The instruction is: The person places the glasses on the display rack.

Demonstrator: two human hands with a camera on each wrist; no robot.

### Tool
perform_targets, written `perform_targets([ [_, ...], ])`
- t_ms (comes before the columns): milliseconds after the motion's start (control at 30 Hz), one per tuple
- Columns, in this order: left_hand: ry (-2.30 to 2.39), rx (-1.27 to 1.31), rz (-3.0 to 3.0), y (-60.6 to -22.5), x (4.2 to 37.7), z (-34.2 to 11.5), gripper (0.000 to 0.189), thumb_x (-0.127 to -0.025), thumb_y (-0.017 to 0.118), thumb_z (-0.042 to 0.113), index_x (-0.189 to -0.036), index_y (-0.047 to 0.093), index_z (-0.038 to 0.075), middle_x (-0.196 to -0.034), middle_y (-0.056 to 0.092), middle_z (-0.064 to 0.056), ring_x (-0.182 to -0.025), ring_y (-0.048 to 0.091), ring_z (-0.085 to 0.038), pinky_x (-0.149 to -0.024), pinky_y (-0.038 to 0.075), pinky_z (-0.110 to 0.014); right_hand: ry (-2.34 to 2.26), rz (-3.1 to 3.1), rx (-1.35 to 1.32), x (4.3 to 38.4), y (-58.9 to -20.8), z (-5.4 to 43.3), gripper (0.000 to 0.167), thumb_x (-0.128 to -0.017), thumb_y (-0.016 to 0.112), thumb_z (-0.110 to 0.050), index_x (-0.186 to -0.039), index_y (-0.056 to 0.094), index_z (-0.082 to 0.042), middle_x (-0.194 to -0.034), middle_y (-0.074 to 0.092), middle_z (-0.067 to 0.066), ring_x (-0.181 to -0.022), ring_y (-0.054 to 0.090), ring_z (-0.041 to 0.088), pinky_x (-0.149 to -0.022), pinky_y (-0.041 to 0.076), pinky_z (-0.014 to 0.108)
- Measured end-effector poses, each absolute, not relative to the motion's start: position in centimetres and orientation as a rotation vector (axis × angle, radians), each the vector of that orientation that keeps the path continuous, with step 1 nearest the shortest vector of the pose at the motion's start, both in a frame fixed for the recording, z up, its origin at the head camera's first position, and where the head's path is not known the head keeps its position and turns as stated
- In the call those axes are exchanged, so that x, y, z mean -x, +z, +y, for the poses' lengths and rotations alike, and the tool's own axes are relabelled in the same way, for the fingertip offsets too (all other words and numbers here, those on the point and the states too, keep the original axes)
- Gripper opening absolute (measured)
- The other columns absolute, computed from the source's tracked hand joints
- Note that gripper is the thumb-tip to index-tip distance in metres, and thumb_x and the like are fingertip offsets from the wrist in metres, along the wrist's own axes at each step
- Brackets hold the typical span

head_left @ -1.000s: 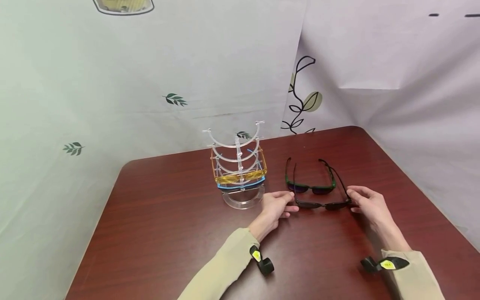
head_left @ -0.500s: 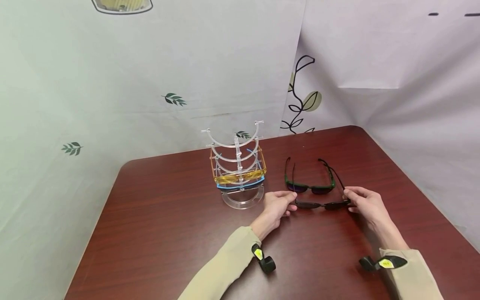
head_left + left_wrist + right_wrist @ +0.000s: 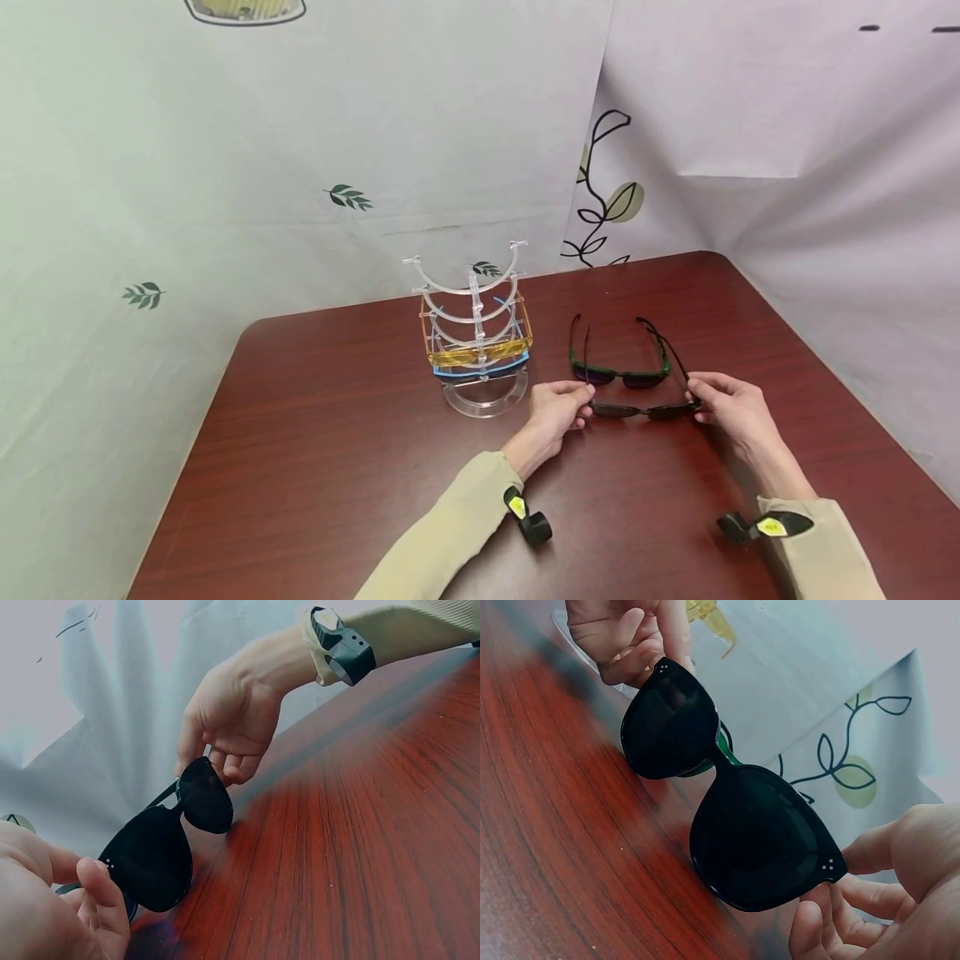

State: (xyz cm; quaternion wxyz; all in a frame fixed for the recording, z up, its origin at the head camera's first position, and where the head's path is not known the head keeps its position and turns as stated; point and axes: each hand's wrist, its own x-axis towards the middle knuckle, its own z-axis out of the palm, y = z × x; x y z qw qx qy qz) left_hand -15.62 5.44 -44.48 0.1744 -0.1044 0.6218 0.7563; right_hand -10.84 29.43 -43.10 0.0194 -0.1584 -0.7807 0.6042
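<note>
Both left grip (image 3: 553, 413) and right grip (image 3: 735, 410) pinch the black sunglasses (image 3: 742, 795). Holding opposite ends likely keeps them level.

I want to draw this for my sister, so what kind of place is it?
It looks like an indoor corner, maybe set up for filming or practice: pale printed sheets hang behind a reddish table, and a clear stand on it holds yellow glasses.

The head view is bright, with soft glare low centre on the bench (image 3: 615, 525); dimmer, bluish wrist views show faintly reflective sunglasses (image 3: 742, 806).
</note>
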Motion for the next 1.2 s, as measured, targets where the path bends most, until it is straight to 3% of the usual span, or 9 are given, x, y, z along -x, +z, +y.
perform_targets([
  [267,2.152,0.276,1.736,-44.4,15.6,5.5,0.011,-0.088,0.07,-0.003,-0.098,0.072,-0.006,-0.07,0.064,-0.002,-0.051,0.054,-0.004,-0.043,0.045,-0.013,1.873,-2.398,0.5,10.9,-43.1,29.3,0.041,-0.102,0.058,-0.014,-0.132,0.052,0.015,-0.085,0.069,-0.006,-0.074,0.064,0.002,-0.061,0.059,0.024],
  [533,2.161,0.26,1.734,-44.4,15.5,5.5,0.006,-0.087,0.07,-0.005,-0.093,0.072,-0.005,-0.072,0.064,-0.002,-0.052,0.052,-0.005,-0.043,0.046,-0.014,1.925,-2.324,0.504,10.6,-42.9,29.3,0.033,-0.102,0.057,-0.012,-0.127,0.058,0.01,-0.086,0.068,-0.01,-0.077,0.065,0.003,-0.063,0.059,0.024],
  [733,2.166,0.25,1.738,-44.1,15.5,5.4,0.006,-0.087,0.068,-0.007,-0.087,0.072,-0.002,-0.071,0.064,-0.002,-0.053,0.052,-0.006,-0.043,0.047,-0.014,1.962,-2.279,0.511,10.4,-42.5,29.2,0.035,-0.101,0.058,-0.013,-0.127,0.057,0.012,-0.087,0.069,-0.008,-0.078,0.065,0.004,-0.061,0.059,0.024],
  [1000,2.176,0.199,1.742,-43.5,15.1,5.3,0.003,-0.087,0.069,-0.006,-0.089,0.071,-0.005,-0.07,0.063,-0.002,-0.053,0.053,-0.006,-0.044,0.048,-0.015,2.101,-2.117,0.538,9.9,-41.8,29.1,0.012,-0.099,0.062,-0.01,-0.105,0.073,-0.008,-0.083,0.07,-0.006,-0.075,0.066,0.005,-0.055,0.056,0.022],
  [1200,2.189,0.203,1.726,-43.0,14.8,5.3,0.004,-0.088,0.067,-0.006,-0.086,0.07,-0.004,-0.068,0.062,-0.002,-0.051,0.053,-0.006,-0.042,0.048,-0.015,2.116,-2.099,0.549,9.6,-41.2,29.1,0.015,-0.098,0.065,-0.012,-0.093,0.075,-0.021,-0.082,0.07,-0.005,-0.073,0.066,0.006,-0.055,0.056,0.022],
])
